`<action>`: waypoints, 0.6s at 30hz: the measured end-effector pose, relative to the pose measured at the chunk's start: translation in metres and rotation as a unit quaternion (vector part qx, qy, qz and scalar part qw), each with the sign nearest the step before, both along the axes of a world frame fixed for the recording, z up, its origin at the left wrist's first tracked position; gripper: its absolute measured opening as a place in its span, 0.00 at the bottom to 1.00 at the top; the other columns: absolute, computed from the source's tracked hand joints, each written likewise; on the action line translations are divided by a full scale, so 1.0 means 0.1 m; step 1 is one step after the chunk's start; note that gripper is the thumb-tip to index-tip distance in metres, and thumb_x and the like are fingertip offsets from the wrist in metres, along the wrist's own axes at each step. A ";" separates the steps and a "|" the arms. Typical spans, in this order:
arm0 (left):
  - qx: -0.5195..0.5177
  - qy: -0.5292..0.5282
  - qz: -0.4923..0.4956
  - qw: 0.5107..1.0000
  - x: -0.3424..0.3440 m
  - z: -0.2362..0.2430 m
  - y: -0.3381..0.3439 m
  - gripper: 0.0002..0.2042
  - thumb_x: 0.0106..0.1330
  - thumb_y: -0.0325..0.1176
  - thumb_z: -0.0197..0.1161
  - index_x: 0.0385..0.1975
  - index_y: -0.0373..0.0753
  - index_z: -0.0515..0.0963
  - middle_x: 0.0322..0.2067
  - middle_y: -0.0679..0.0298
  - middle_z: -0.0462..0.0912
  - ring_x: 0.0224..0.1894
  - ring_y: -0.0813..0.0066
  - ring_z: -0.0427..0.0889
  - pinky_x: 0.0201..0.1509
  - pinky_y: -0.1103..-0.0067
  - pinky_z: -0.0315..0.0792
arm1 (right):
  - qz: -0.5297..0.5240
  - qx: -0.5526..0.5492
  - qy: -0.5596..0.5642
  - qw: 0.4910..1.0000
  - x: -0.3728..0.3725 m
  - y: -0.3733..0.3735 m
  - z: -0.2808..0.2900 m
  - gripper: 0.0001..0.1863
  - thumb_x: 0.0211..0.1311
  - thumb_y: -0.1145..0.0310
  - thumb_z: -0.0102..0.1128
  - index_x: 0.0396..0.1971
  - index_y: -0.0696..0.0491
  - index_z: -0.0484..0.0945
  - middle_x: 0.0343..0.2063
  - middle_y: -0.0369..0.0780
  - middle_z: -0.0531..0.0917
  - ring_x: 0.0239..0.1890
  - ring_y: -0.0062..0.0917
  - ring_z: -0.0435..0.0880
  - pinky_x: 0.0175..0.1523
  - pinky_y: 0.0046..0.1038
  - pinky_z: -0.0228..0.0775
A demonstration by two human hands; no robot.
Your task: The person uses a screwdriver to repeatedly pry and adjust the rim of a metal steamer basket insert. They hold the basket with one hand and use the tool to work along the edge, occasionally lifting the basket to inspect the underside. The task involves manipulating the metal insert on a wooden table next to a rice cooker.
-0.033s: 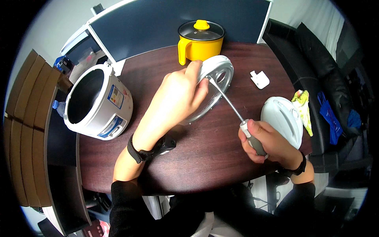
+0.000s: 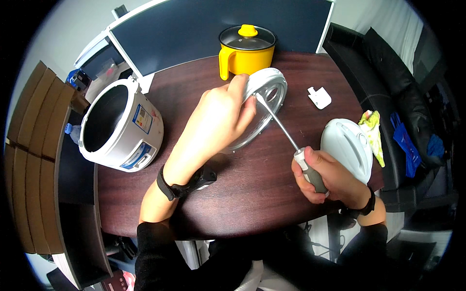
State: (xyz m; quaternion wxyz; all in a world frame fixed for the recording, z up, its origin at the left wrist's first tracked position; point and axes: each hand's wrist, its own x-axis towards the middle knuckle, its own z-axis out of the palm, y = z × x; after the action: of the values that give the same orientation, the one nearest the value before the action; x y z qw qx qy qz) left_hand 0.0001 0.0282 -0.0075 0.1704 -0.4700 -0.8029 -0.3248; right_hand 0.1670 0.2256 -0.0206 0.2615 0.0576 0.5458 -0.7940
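Note:
Held up on its edge above the table is a round rice cooker lid part [image 2: 260, 127], clear with a white rim. My left hand [image 2: 221, 114] grips its near-left rim, fingers closed on it. In my right hand [image 2: 330, 177] is a screwdriver [image 2: 280, 123] with a grey and white handle and a long metal shaft. Its tip meets the lid part close to my left fingertips; the exact spot is too small to make out. A white oval lid cover [image 2: 345, 148] lies to the right of my right hand.
An open white rice cooker [image 2: 149, 127] stands at the left of the dark wooden table [image 2: 242, 194]. A yellow pot [image 2: 252, 59] with a glass lid is at the back. A small white plastic piece [image 2: 320, 98] and a yellow-green cloth [image 2: 372, 138] lie on the right.
The fingers of my right hand have shifted slightly around the screwdriver's handle. My left hand and the lid part stay in place.

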 end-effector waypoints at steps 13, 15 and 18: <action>-0.002 -0.018 -0.042 0.999 -0.01 0.02 -0.04 0.17 0.64 0.30 0.61 0.50 0.29 0.72 0.25 0.45 0.81 0.28 0.53 0.85 0.33 0.69 0.75 | -0.135 0.701 0.409 0.569 0.04 0.12 0.20 0.14 0.65 0.59 0.62 0.30 0.55 0.75 0.17 0.44 0.78 0.19 0.39 0.79 0.24 0.34 0.65; -0.005 -0.009 -0.033 0.999 -0.01 0.02 -0.03 0.17 0.64 0.30 0.61 0.50 0.29 0.72 0.25 0.45 0.81 0.28 0.52 0.85 0.33 0.69 0.75 | -0.107 0.674 0.391 0.617 0.02 0.13 0.22 0.15 0.66 0.59 0.61 0.30 0.57 0.73 0.16 0.44 0.77 0.18 0.38 0.79 0.24 0.33 0.65; -0.023 -0.037 -0.019 0.999 0.02 0.03 -0.01 0.17 0.64 0.30 0.61 0.51 0.29 0.71 0.26 0.44 0.81 0.29 0.52 0.85 0.33 0.68 0.76 | -0.093 0.610 0.409 0.672 -0.05 0.15 -0.04 0.19 0.69 0.57 0.58 0.27 0.58 0.70 0.14 0.42 0.74 0.14 0.32 0.75 0.22 0.31 0.64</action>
State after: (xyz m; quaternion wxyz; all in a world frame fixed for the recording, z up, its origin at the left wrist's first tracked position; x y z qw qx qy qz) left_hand 0.0021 0.0272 -0.0046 0.1239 -0.4765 -0.8067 -0.3268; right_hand 0.1619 0.2401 -0.0245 -0.1564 -0.0759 0.9530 -0.2482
